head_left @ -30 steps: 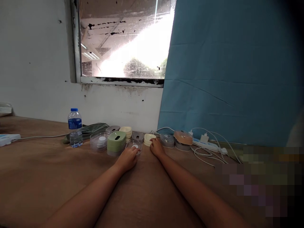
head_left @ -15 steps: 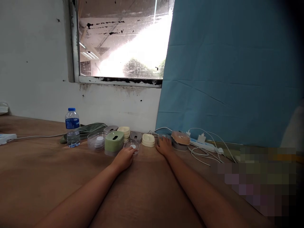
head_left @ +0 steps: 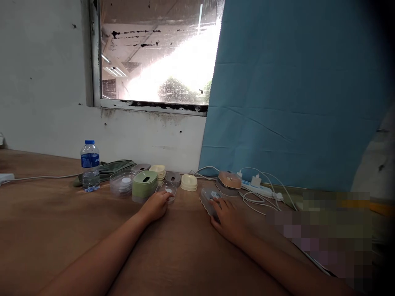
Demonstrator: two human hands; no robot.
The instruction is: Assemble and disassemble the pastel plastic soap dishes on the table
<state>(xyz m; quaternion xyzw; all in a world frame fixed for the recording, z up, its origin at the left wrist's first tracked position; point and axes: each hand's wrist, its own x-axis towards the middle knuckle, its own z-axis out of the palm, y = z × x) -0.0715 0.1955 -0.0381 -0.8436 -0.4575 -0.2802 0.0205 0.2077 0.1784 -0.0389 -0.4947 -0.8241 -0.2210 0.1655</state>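
My left hand (head_left: 156, 205) has its fingers curled over the near rim of a small clear plastic container (head_left: 173, 196) with a white disc in it. My right hand (head_left: 230, 220) is on another clear plastic container (head_left: 204, 197), greyish inside. Its fingers lie over the top and its thumb is at the near edge. This container looks slightly tilted, and its far side shows a pale mark. Left of my left hand stands a green oval box (head_left: 143, 187) with a dark slot on top. Stacked cream lids (head_left: 189, 183) sit between my hands, farther back.
A water bottle (head_left: 90, 168) and a dark green pouch (head_left: 115, 166) stand at the left. Nearby are a clear box (head_left: 115, 185) and a grey lid (head_left: 173, 177). Behind my right hand, an orange-brown lidded box (head_left: 230, 181) sits near a power strip (head_left: 257, 188) with loose white cables.
My right hand has drawn the clear container toward me, away from the orange-brown box. My left hand stays at its container. The view has shifted slightly right.
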